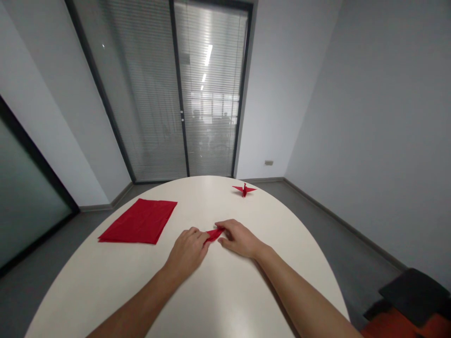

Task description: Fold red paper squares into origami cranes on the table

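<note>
A small piece of folded red paper (215,234) lies low over the middle of the table, between my two hands. My left hand (188,249) is closed on its left end, the fingers covering part of it. At the paper's right end is my right hand (239,238), with thumb and forefinger curled around the tip. How the folds run under my fingers is hidden. Beyond my right hand stands a finished red paper crane (244,189) with its wings spread.
Flat red paper sheets (139,221) lie in a stack on the left of the round white table (225,300). A dark and orange chair (416,300) is at the lower right. Behind the table are glass panels with blinds (211,117) and grey walls.
</note>
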A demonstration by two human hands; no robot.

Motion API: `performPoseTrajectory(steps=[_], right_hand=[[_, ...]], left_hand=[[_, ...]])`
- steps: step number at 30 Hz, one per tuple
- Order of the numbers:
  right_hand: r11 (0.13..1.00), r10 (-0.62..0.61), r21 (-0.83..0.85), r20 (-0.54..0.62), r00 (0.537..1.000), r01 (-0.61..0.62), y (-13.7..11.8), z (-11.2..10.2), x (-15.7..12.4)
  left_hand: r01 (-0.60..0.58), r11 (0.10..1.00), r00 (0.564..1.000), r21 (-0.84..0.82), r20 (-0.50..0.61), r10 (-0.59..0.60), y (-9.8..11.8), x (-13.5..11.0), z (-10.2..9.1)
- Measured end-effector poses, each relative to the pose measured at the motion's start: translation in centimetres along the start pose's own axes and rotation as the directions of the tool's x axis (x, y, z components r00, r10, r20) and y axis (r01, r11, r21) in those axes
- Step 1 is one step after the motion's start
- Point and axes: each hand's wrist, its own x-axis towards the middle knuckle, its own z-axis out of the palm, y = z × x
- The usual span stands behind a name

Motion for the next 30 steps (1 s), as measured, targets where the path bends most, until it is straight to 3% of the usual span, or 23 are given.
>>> performPoseTrajectory(steps=[11, 17, 23, 30], right_hand=[[0.999, -0.01, 0.035, -0.001, 1.0, 0.01, -0.3, -0.4, 0.5], [0.983, 0.056, 0.178, -0.011, 0.998, -0.053, -0.5, -0.8, 0.5], [0.954, 0.038, 0.3, -0.108, 0.993, -0.004, -0.6, -0.5, 0.6], [0.918, 0.062, 0.395, -0.132, 0.989, -0.004, -0.5, -0.2, 0.7]], left_hand=[[0.08, 0.995, 0.996, -0.061, -0.029, -0.082, -0.9, 0.1, 1.0], [0.052, 0.996, 0.993, -0.077, -0.099, -0.06, -0.9, 0.0, 1.1], [0.051, 0.997, 0.985, -0.066, -0.159, -0.061, -1.3, 0.1, 1.2], [0.035, 0.998, 0.976, -0.059, -0.213, -0.047, -1.2, 0.1, 1.0]])
